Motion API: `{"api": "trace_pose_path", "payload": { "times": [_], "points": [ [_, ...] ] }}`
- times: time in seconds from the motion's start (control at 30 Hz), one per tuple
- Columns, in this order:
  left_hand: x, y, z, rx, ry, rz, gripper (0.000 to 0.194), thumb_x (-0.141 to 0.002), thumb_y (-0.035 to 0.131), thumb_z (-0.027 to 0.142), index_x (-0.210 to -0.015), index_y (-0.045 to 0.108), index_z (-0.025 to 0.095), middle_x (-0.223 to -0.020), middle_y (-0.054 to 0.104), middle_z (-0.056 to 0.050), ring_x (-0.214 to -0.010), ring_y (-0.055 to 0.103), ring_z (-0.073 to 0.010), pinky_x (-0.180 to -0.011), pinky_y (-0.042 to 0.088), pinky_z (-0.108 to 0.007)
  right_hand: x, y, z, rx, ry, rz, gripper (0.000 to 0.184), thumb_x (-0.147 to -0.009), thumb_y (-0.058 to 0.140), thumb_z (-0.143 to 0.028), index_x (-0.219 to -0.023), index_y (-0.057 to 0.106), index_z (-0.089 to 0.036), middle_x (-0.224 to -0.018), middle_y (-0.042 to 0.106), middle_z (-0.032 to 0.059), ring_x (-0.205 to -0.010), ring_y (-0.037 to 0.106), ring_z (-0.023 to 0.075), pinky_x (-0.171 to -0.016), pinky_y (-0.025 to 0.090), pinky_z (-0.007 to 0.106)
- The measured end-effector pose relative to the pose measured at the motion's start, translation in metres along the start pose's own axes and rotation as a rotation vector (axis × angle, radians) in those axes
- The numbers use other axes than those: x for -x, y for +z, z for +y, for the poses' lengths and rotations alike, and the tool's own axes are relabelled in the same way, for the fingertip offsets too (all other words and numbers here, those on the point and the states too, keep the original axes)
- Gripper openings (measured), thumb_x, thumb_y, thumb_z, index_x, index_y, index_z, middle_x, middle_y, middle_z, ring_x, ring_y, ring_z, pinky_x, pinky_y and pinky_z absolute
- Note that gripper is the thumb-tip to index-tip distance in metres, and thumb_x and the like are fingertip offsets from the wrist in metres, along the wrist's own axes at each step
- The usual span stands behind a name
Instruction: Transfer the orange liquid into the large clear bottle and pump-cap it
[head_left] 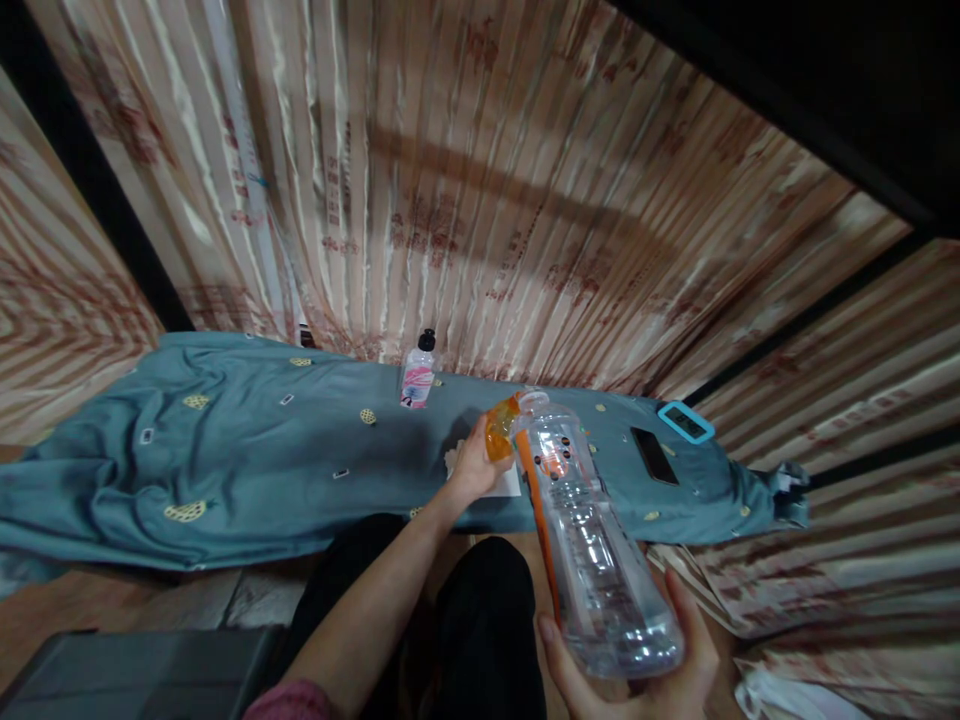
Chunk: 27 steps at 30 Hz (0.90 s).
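My right hand [637,675] cups the base of a large clear plastic bottle [592,540], which is tilted with its open neck pointing away from me. An orange strip runs along the bottle's side. My left hand [474,465] is closed round an orange cap [500,428] right beside the bottle's mouth. Beneath my left hand a white tissue [501,485] lies on the teal cloth [225,460].
The teal cloth covers a low table. On it stand a small pink-labelled bottle [417,378] with a black cap, a black phone [654,455] and a blue-framed device [686,422]. Striped curtains hang behind. My dark-trousered knees [480,600] are below the table edge.
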<state>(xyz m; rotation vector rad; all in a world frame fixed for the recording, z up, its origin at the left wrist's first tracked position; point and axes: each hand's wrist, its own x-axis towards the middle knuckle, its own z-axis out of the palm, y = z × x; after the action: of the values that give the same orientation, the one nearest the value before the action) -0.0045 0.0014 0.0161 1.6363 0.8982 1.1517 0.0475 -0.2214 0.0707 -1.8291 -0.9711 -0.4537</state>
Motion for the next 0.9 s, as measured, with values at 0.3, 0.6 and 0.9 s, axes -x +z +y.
{"api": "trace_pose_path", "payload": {
  "times": [0.3,0.6,0.9],
  "points": [
    [0.001,-0.0008,0.0015,-0.007,-0.038,-0.006,0.049,-0.067,0.068,0.008,-0.111,0.051,0.021,-0.107,0.064,-0.003,-0.096,0.063,-0.0193,-0.091,0.05,-0.036,0.0012,0.0004,-0.002,-0.075,0.073,-0.029,0.117,-0.056,0.078,-0.067,-0.145,0.035,-0.003,-0.127,0.055,0.0293,-0.1,0.066,0.0402,-0.077,0.058,0.055],
    [0.0008,-0.0008,0.0018,-0.011,-0.028,0.005,0.049,-0.067,0.067,0.008,-0.112,0.053,0.021,-0.109,0.065,-0.004,-0.099,0.064,-0.0205,-0.092,0.05,-0.037,-0.0008,-0.0019,-0.0048,-0.007,0.051,-0.019,0.119,-0.056,0.076,-0.071,-0.143,0.037,-0.001,-0.125,0.056,0.0307,-0.102,0.065,0.0433,-0.082,0.055,0.058],
    [-0.0001,-0.0015,0.0023,-0.027,-0.002,-0.008,0.049,-0.067,0.065,0.007,-0.112,0.054,0.022,-0.107,0.066,-0.003,-0.097,0.063,-0.0199,-0.092,0.05,-0.037,0.0002,0.0001,-0.0082,-0.06,0.081,-0.018,0.119,-0.056,0.077,-0.07,-0.143,0.035,0.0,-0.127,0.054,0.032,-0.103,0.065,0.0421,-0.077,0.058,0.054]
  ]
}}
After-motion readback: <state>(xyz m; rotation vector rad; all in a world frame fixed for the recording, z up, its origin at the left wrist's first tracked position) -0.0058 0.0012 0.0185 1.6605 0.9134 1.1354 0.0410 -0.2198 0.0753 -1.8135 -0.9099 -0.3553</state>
